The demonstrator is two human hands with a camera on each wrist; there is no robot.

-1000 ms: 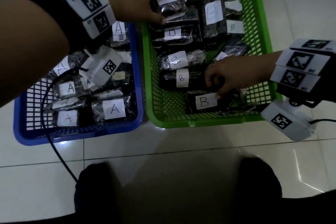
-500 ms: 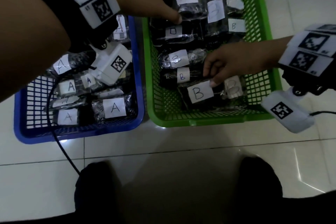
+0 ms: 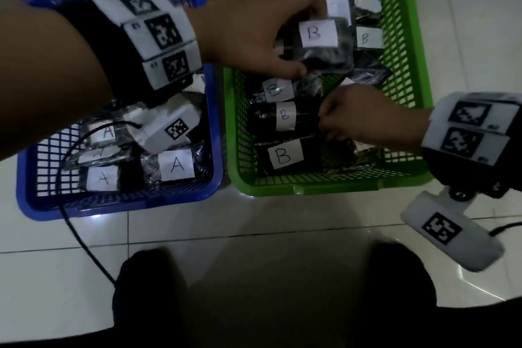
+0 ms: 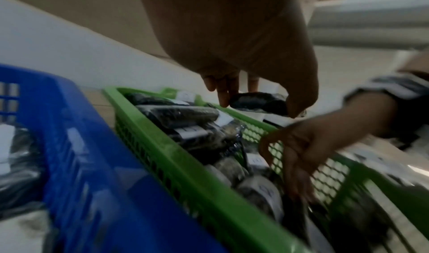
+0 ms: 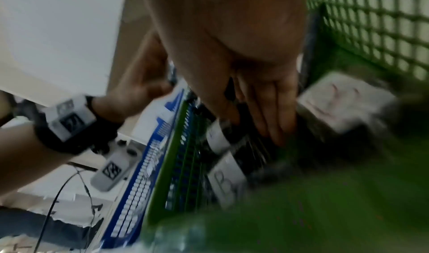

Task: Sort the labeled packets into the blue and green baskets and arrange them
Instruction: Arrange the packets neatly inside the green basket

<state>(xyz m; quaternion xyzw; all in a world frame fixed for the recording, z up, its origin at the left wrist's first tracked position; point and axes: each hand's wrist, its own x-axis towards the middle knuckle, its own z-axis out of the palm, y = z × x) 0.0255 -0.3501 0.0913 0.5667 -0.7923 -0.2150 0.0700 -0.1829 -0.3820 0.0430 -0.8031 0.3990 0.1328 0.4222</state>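
Note:
The green basket holds several dark packets with white B labels. To its left, the blue basket holds packets labelled A. My left hand grips one B packet between thumb and fingers, lifted over the far half of the green basket; the left wrist view shows that packet clear of the pile. My right hand reaches down into the basket's middle. Its straight fingers press against a dark packet beside the front B packet.
Both baskets stand side by side on a white tiled floor. A black cable runs from my left wrist over the blue basket's front rim. My dark-clothed knees are at the bottom. The green basket's right mesh wall is close to my right wrist.
My left hand has carried its B packet from the far left corner toward the basket's middle. My right hand has left the front B packet and moved to the row behind it.

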